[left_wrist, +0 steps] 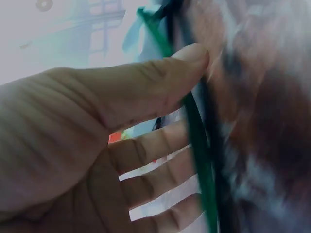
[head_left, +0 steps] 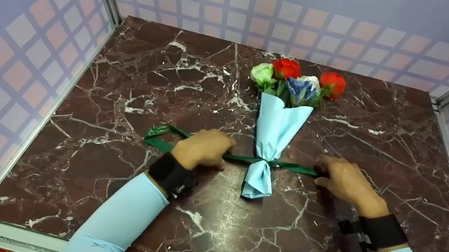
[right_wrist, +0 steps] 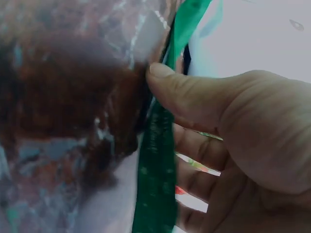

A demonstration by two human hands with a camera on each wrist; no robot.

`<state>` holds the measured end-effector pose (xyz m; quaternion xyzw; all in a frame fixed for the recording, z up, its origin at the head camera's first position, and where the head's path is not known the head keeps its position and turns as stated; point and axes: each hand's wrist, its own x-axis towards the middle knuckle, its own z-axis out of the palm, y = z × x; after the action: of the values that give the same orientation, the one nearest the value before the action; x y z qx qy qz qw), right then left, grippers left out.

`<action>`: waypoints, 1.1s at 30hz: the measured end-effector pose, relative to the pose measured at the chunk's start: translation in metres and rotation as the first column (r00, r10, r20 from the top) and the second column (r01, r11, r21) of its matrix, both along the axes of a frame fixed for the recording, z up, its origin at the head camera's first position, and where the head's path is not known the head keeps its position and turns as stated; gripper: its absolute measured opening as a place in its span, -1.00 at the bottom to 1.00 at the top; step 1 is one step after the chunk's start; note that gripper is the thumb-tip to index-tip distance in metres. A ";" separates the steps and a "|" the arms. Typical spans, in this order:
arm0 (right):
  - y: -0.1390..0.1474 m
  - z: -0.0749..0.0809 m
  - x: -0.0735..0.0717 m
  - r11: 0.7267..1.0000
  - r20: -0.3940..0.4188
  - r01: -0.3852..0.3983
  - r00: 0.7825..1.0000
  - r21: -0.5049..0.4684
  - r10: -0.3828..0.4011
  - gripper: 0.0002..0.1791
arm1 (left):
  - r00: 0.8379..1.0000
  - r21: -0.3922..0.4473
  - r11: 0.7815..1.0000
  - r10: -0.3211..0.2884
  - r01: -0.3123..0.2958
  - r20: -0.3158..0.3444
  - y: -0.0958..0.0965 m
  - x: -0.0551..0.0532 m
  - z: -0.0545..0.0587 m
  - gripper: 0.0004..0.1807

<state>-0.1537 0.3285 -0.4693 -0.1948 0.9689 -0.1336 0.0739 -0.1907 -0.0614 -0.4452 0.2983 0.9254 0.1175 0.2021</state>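
A bouquet in light blue wrapping paper (head_left: pixel 280 123) lies on the marbled table, blooms toward the back. Its flowers are red (head_left: pixel 286 68), pale green, white and blue. Round the narrow waist of the paper a green ribbon (head_left: pixel 242 159) is tied, its two ends drawn out to either side. My left hand (head_left: pixel 203 147) pinches the left end between thumb and fingers, and a loop of spare ribbon lies beyond it. On the other side my right hand (head_left: pixel 345 182) pinches the right end, with ribbon (right_wrist: pixel 158 170) running past the thumb in the right wrist view.
The dark red marbled table (head_left: pixel 191 108) is enclosed by panels with a pink and white checked pattern (head_left: pixel 259 15). A metal rail (head_left: pixel 16 241) runs along the front edge. Black camera bands (head_left: pixel 170 174) sit on both wrists.
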 end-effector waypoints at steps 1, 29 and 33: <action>-0.001 -0.001 0.000 1.000 0.003 0.001 1.000 -0.005 -0.001 -0.68 | 1.000 -0.012 1.000 -0.015 0.015 -0.019 0.003 0.000 -0.002 -0.65; 0.009 0.006 -0.003 0.999 -0.182 -0.009 0.983 -0.037 0.002 -0.91 | 0.998 -0.014 0.999 0.046 -0.046 -0.051 0.005 0.003 0.019 -0.69; 0.008 0.008 -0.005 1.000 -0.207 0.018 0.978 -0.006 -0.019 -0.90 | 0.999 -0.014 0.999 0.050 -0.050 -0.002 0.007 0.010 0.026 -0.72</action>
<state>-0.1589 0.3366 -0.4613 -0.1989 0.9728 -0.1152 -0.0288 -0.1811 -0.0545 -0.4195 0.2738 0.9336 0.1158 0.2002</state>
